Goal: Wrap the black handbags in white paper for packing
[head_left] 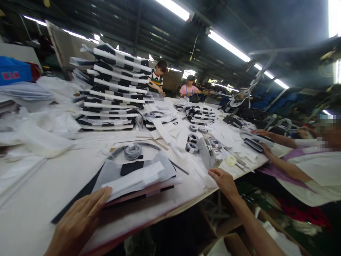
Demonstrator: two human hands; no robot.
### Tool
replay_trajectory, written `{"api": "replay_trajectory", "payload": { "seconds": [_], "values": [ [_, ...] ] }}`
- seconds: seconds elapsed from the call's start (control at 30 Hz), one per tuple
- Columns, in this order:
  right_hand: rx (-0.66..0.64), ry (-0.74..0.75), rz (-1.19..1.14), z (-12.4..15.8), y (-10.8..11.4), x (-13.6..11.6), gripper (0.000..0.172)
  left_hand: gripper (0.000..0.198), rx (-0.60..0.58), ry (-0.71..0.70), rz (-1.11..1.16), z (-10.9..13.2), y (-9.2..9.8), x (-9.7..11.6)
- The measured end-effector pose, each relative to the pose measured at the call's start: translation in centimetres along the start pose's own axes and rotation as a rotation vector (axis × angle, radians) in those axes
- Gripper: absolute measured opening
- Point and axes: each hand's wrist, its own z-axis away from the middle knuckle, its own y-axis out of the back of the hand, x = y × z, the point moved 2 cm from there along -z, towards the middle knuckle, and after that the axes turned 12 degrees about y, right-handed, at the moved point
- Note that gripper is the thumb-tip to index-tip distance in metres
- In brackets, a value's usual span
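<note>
My left hand [80, 217] lies with extended fingers at the left corner of a flat bundle, its fingertips touching a folded white sheet [135, 179]. Under that sheet are grey translucent wrapping [166, 165] and dark material, with a small black piece [131, 168] showing on top. A coiled grey strap [132, 151] sits just behind the bundle. My right hand [222, 180] is raised over the table's front edge, near a grey tape dispenser [206, 153], thumb and fingertips together; anything between them is too small to make out.
Tall stack of wrapped black-and-white bundles [113, 92] at back left, beside loose white wrapping [45, 124]. Coiled straps [192, 147] and a yellowish tape roll [231, 160] lie mid-table. A person [306, 160] works at right; two others stand behind. Open boxes [234, 243] are below the edge.
</note>
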Motion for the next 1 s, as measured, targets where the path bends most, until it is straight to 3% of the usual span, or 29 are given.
{"api": "replay_trajectory", "payload": {
  "seconds": [0.13, 0.23, 0.57, 1.0],
  "values": [
    [-0.322, 0.014, 0.193, 0.3, -0.7, 1.7, 0.027, 0.066, 0.004, -0.001, -0.014, -0.2, -0.3, -0.8],
    [-0.405, 0.051, 0.260, -0.4, -1.0, 1.0, 0.023, 0.068, -0.007, 0.075, 0.042, -0.4, -0.3, -0.5],
    [-0.451, 0.062, 0.316, -1.7, -0.7, 0.1, 0.022, 0.067, -0.010, 0.070, 0.055, -0.8, 0.2, 0.4],
    [-0.308, -0.149, -0.095, -2.7, 1.6, 2.6, 0.022, 0.066, 0.028, 0.042, 0.040, -1.8, 0.8, 1.0]
  ]
}}
